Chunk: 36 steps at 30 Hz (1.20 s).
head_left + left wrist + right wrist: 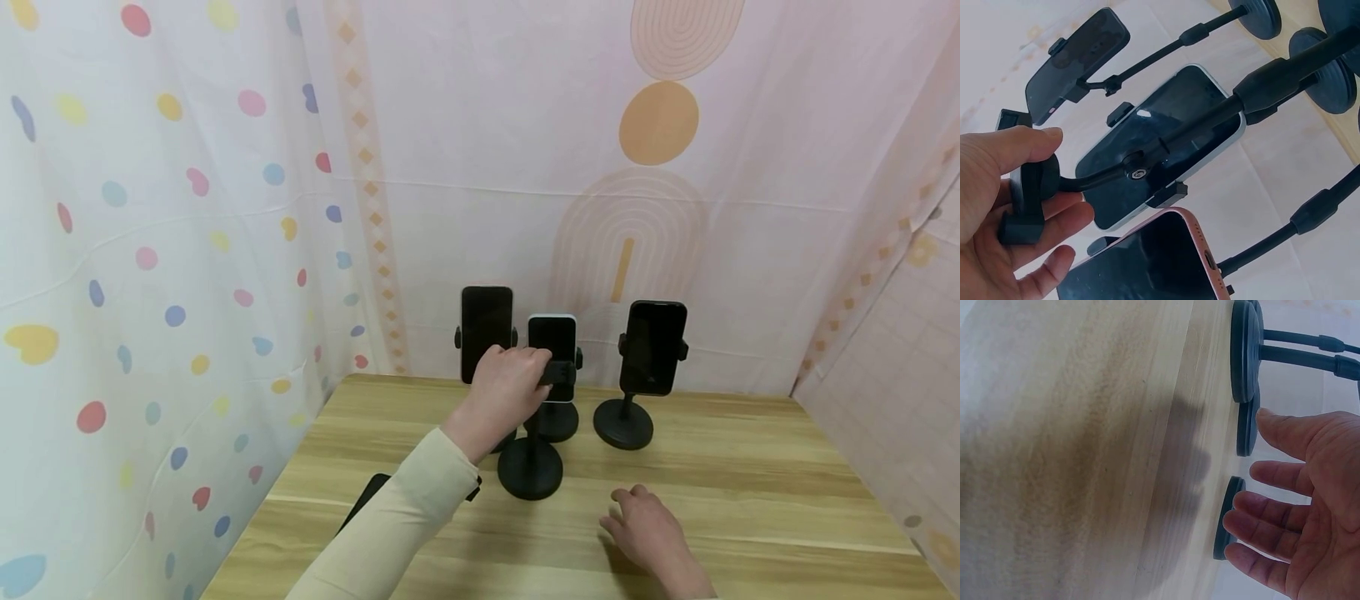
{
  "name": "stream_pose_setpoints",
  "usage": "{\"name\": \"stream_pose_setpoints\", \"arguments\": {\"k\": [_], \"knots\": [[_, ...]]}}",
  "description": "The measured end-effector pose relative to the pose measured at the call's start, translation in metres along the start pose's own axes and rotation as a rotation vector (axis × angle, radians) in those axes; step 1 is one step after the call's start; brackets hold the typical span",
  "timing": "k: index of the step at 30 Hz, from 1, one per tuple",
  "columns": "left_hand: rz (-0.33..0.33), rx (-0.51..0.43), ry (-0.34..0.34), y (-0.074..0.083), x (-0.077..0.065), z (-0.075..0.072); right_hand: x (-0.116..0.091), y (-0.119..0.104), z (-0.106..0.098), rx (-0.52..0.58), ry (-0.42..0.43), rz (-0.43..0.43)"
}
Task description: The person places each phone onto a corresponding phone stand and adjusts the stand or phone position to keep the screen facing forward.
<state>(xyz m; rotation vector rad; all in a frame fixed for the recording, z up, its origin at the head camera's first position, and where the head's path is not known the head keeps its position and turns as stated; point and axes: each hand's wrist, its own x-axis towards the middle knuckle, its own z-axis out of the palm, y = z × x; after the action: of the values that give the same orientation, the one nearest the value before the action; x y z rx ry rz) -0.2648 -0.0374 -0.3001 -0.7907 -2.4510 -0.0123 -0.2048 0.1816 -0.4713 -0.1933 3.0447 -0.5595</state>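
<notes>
My left hand [504, 398] grips the clamp head [1022, 219] of a black phone stand, thumb on one side and fingers curled on the other. No phone sits in that clamp. The stand's round base [530, 469] is on the table. Close behind it stands a phone with a pale frame [552, 335] in a second stand, partly covered by my hand. My right hand [651, 535] hovers over the table right of the base, fingers loosely spread and holding nothing; the right wrist view shows its bare palm [1329, 494].
Upright in stands are a phone [486, 332] at the back left, pink-edged in the left wrist view, and a black phone [654, 348] at the right. A dark flat object [365, 498] lies front left, partly under my sleeve. Patterned curtains [480, 150] border the wooden table [750, 492].
</notes>
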Motion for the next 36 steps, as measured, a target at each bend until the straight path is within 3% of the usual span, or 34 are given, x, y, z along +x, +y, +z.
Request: {"name": "stream_pose_setpoints", "arguments": {"k": [18,28,36], "knots": [[-0.009,-0.045,0.051,-0.004,-0.015,0.005,-0.001,0.002,0.004,0.006,0.007,-0.015],[-0.046,-0.052,0.038,-0.011,-0.025,0.004,0.0,0.001,0.004,-0.004,0.003,-0.018],[-0.013,-0.04,0.154,-0.016,-0.033,0.006,-0.001,-0.001,0.004,-0.008,0.008,-0.019]]}}
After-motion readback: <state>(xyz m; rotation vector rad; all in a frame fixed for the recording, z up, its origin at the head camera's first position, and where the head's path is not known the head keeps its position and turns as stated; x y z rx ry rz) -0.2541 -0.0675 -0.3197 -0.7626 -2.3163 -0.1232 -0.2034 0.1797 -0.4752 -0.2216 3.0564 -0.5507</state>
